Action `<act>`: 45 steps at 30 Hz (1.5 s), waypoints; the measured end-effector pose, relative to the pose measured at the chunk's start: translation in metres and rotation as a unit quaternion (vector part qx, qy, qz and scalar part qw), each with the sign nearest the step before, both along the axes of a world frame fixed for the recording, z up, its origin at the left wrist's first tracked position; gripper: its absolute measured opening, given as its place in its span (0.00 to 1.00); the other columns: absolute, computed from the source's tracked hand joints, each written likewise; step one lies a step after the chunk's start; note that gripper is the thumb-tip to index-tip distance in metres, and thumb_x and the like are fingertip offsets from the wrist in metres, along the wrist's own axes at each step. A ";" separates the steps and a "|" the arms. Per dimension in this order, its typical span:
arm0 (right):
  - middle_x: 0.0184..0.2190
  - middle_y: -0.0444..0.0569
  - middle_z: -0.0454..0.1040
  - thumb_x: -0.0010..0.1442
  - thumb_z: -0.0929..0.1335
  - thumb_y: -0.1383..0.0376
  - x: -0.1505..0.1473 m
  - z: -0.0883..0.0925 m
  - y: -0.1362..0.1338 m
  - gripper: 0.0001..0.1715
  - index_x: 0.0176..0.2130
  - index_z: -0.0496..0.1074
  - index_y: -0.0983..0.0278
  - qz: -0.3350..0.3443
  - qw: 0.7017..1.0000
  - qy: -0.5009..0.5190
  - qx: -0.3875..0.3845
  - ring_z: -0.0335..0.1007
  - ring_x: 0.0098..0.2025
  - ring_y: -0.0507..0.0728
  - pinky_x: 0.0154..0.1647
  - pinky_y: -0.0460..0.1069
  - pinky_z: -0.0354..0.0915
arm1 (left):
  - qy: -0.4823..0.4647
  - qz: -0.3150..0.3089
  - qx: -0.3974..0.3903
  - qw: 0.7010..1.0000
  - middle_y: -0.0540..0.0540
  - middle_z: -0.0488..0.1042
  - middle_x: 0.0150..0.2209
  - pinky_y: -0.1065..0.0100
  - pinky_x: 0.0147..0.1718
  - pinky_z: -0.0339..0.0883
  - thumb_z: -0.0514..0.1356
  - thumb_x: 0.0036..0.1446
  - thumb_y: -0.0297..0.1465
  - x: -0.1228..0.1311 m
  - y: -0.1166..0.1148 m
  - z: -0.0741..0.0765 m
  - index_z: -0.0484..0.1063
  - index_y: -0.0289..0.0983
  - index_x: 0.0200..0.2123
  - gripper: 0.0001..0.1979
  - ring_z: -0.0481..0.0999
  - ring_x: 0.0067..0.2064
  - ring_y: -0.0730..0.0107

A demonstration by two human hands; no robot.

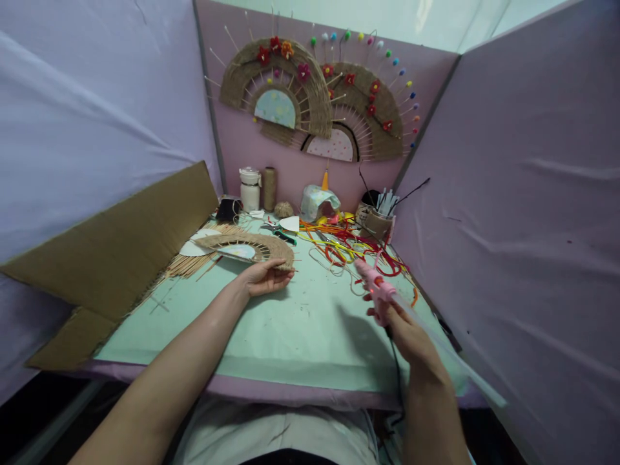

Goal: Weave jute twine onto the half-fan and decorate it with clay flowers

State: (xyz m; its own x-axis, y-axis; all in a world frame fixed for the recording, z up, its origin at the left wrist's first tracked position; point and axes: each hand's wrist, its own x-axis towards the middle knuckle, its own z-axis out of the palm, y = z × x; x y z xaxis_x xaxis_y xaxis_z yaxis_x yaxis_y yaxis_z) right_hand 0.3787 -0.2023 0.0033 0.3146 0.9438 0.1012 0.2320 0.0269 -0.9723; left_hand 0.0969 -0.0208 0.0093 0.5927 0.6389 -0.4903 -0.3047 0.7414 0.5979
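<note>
Mint-green tabletop (300, 336), w/ brown cardboard (121, 245) along its L edge. Twine fan (276, 248), tilted, over tabletop's L-centre; L hand (265, 278) clamped on its R end, thumb on top, fingers underneath. Pink glue gun (380, 289) held above tabletop's R side, R hand (401, 328) wrapped round the grip. Green-handled tool (285, 237) twd tabletop's back.

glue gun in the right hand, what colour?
The glue gun is pink; it shows best in the head view.
</note>
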 end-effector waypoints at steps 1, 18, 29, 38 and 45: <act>0.41 0.55 0.76 0.55 0.66 0.41 -0.015 -0.002 0.004 0.32 0.44 0.75 0.62 0.034 0.999 0.024 -0.006 0.71 0.34 0.57 0.33 0.51 0.65 | 0.002 -0.006 -0.001 1.000 0.37 0.79 0.26 0.70 0.29 0.75 0.52 0.64 0.27 -0.001 0.000 0.000 0.73 0.26 0.35 0.12 0.79 0.28 0.67; 0.36 0.50 0.75 0.59 0.64 0.43 -0.081 -0.018 0.043 0.29 0.42 0.77 0.63 0.125 0.986 0.114 -0.002 0.64 0.32 0.54 0.32 0.48 0.62 | 0.016 0.006 0.004 1.000 0.37 0.79 0.26 0.70 0.30 0.74 0.53 0.62 0.24 0.000 0.001 -0.004 0.72 0.27 0.34 0.08 0.79 0.27 0.68; 0.39 0.52 0.76 0.59 0.64 0.43 -0.084 -0.015 0.042 0.29 0.42 0.77 0.63 0.116 0.987 0.108 0.000 0.66 0.36 0.56 0.34 0.49 0.63 | 0.014 0.005 0.017 1.000 0.38 0.79 0.27 0.70 0.31 0.74 0.53 0.62 0.23 0.000 0.001 -0.007 0.71 0.29 0.35 0.08 0.79 0.28 0.68; 0.38 0.52 0.76 0.58 0.64 0.42 -0.086 -0.017 0.042 0.30 0.41 0.77 0.64 0.113 0.987 0.113 -0.005 0.66 0.35 0.55 0.33 0.48 0.63 | 0.024 0.006 0.024 0.999 0.37 0.79 0.28 0.69 0.33 0.75 0.53 0.62 0.24 0.001 0.000 -0.004 0.71 0.29 0.33 0.09 0.80 0.31 0.66; 0.37 0.51 0.75 0.57 0.64 0.42 -0.085 -0.017 0.042 0.31 0.40 0.76 0.64 0.111 0.987 0.117 -0.007 0.65 0.32 0.54 0.31 0.47 0.62 | 0.033 0.003 0.012 0.999 0.37 0.79 0.28 0.69 0.32 0.75 0.53 0.62 0.24 0.001 -0.002 -0.001 0.72 0.28 0.34 0.09 0.80 0.29 0.66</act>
